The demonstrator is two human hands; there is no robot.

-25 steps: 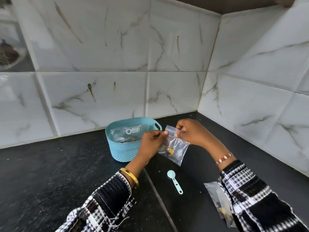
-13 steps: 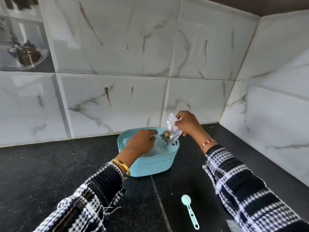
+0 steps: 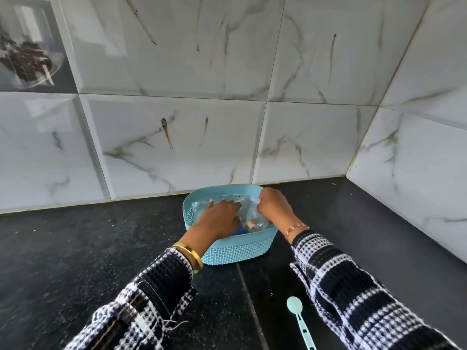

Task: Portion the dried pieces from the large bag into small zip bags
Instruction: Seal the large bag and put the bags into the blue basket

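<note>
Both hands have gone down into the blue basket [image 3: 235,251] with the small bag [image 3: 255,221], which was up in the air a moment ago. Now the right hand [image 3: 274,207] pinches the bag's top corner, and the left hand [image 3: 221,218] lies flat on the clear plastic inside, fingers spread. I think this filled bag is being put away, so a new one comes next. A little blue spoon [image 3: 297,313] waits on the dark, speckled table [image 3: 88,248]. White marble tiles [image 3: 177,137] make the corner walls.
</note>
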